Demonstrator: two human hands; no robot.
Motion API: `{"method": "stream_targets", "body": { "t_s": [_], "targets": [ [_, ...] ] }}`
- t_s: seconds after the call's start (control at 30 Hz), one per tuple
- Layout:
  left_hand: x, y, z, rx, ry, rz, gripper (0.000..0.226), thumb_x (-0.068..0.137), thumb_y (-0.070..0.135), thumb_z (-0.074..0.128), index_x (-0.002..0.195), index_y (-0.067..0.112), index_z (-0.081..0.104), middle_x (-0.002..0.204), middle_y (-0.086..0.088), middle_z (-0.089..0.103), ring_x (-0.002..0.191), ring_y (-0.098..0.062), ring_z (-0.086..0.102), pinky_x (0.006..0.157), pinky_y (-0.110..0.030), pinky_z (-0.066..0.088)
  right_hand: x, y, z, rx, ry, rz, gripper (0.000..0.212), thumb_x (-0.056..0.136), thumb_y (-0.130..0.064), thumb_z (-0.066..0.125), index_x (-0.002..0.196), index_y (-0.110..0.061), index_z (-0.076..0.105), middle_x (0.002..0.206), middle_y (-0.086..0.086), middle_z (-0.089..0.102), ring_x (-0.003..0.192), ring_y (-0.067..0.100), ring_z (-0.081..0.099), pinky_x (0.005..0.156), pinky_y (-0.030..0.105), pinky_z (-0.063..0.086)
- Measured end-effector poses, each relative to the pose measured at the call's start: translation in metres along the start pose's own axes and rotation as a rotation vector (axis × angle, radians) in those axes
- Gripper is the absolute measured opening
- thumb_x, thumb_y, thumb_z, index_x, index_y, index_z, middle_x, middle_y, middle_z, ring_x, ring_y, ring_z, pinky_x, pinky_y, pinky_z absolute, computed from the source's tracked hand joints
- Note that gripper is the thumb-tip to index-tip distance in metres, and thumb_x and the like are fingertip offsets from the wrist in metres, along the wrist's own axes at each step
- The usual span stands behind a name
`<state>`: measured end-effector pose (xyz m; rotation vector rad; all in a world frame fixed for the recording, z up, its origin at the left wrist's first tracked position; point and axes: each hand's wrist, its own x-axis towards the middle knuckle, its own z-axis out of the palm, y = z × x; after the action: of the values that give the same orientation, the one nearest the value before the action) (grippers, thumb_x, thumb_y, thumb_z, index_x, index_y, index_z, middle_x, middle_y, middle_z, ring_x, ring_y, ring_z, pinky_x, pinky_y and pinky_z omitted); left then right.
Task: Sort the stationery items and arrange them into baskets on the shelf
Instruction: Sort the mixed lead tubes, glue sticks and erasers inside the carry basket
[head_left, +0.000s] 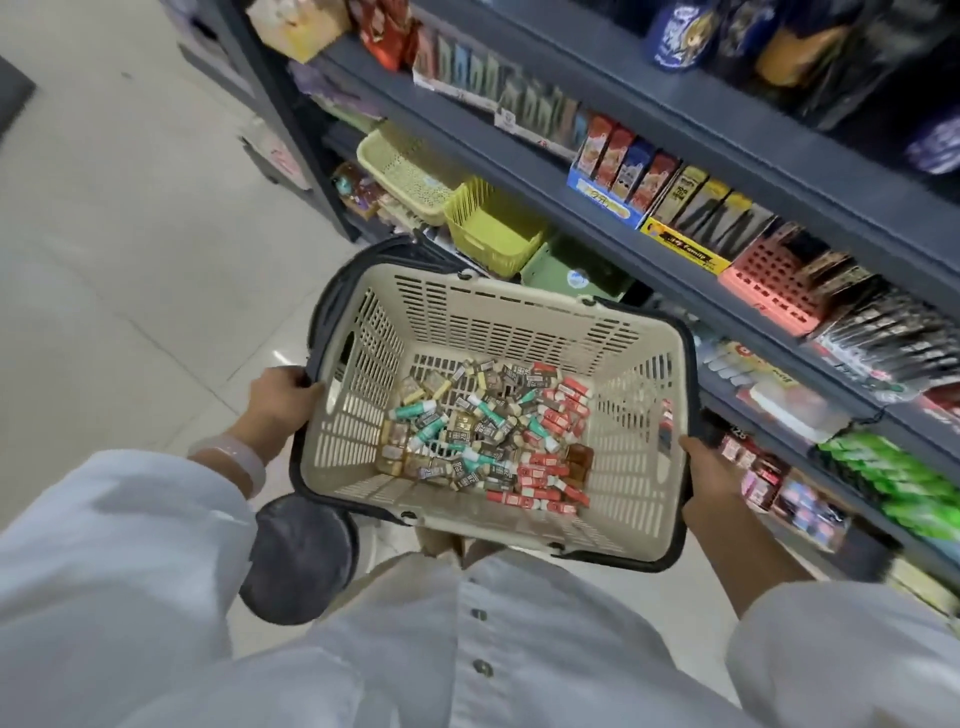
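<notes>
Head view: a person in a white shirt holds a beige shopping basket in front of the body, beside a dark grey shelf. The left hand is closed around the basket's left rim and the right hand is closed around its right rim. A heap of small erasers in red, teal and brown wrappers lies on the basket floor. On the shelf beyond, a bright yellow basket sits just right of a pale yellow tray, near a green basket.
</notes>
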<state>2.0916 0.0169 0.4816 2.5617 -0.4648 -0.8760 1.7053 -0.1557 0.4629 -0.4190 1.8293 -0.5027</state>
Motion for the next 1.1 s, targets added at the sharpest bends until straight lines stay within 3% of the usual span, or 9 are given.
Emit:
{"method": "stream_targets", "body": {
  "t_s": [0.07,0.2,0.43,0.6,0.7,0.77,0.83,0.97,1.1],
  "targets": [
    [0.019,0.012,-0.008,0.025,-0.037,0.013,0.017,0.086,0.012,0.056,0.069,0.007,0.059,0.067,-0.008,0.057,0.065,-0.023,0.052,0.062,-0.029,0.04,0.0,0.005,0.01,0.042,0.02,0.014,0.029,0.086,-0.018,0.06,0.113,-0.008,0.057,0.083,0.013,0.058,0.063,0.022,0.054,0.06,0.032,0.046],
    [0.05,0.023,-0.022,0.107,-0.053,0.036,0.014,0.085,0.012,0.058,0.072,0.006,0.06,0.071,-0.009,0.056,0.069,-0.025,0.051,0.066,-0.029,0.04,-0.004,0.021,0.031,0.056,0.063,0.048,0.011,0.084,-0.017,0.061,0.088,-0.008,0.06,0.075,0.012,0.058,0.061,0.024,0.054,0.067,0.034,0.046],
    [0.135,0.041,-0.054,0.23,-0.119,0.151,0.01,0.084,0.013,0.059,0.075,0.008,0.061,0.075,-0.009,0.057,0.072,-0.025,0.052,0.068,-0.029,0.04,-0.018,0.033,0.09,0.133,0.106,0.055,0.014,0.086,-0.017,0.059,0.095,-0.006,0.059,0.086,0.015,0.059,0.074,0.029,0.055,0.078,0.038,0.047],
    [0.221,0.044,-0.068,0.264,-0.225,0.169,0.017,0.082,0.007,0.059,0.064,0.008,0.058,0.068,-0.008,0.056,0.073,-0.026,0.052,0.063,-0.025,0.04,-0.019,0.037,0.159,0.176,0.172,0.067,0.014,0.085,-0.014,0.059,0.095,-0.005,0.058,0.08,0.014,0.059,0.066,0.028,0.055,0.075,0.038,0.047],
    [0.268,0.042,-0.069,0.303,-0.277,0.164,0.008,0.081,0.005,0.058,0.075,0.002,0.063,0.08,-0.015,0.061,0.078,-0.028,0.056,0.073,-0.033,0.048,-0.016,0.042,0.199,0.196,0.235,0.055,0.011,0.086,-0.013,0.059,0.094,-0.006,0.058,0.083,0.014,0.059,0.063,0.026,0.054,0.072,0.036,0.047],
    [0.295,0.043,-0.065,0.303,-0.281,0.174,0.01,0.081,0.005,0.057,0.081,-0.002,0.065,0.082,-0.016,0.063,0.079,-0.028,0.058,0.078,-0.036,0.05,-0.01,0.043,0.222,0.161,0.251,0.036,0.008,0.087,-0.011,0.059,0.082,-0.006,0.057,0.077,0.012,0.057,0.059,0.024,0.052,0.064,0.032,0.045],
    [0.323,0.045,-0.054,0.305,-0.275,0.188,0.012,0.081,0.006,0.057,0.081,-0.002,0.066,0.08,-0.016,0.063,0.076,-0.028,0.057,0.075,-0.035,0.049,0.009,0.049,0.24,0.119,0.255,0.004,0.018,0.088,-0.009,0.058,0.07,-0.007,0.055,0.067,0.01,0.054,0.053,0.02,0.047,0.052,0.025,0.04],
    [0.367,0.032,-0.019,0.333,-0.261,0.187,0.009,0.081,0.007,0.058,0.074,0.003,0.063,0.073,-0.013,0.06,0.069,-0.026,0.054,0.065,-0.029,0.043,0.056,0.069,0.269,0.07,0.214,-0.027,0.01,0.09,-0.01,0.057,0.089,0.0,0.057,0.066,0.01,0.055,0.052,0.022,0.048,0.049,0.026,0.039],
    [0.395,0.006,0.022,0.393,-0.269,0.18,0.013,0.082,0.007,0.057,0.07,0.007,0.059,0.065,-0.009,0.056,0.065,-0.026,0.051,0.059,-0.026,0.036,0.104,0.094,0.282,0.044,0.213,0.016,0.013,0.089,-0.008,0.056,0.099,0.0,0.059,0.079,0.015,0.058,0.059,0.024,0.049,0.062,0.033,0.041]
  ]
}}
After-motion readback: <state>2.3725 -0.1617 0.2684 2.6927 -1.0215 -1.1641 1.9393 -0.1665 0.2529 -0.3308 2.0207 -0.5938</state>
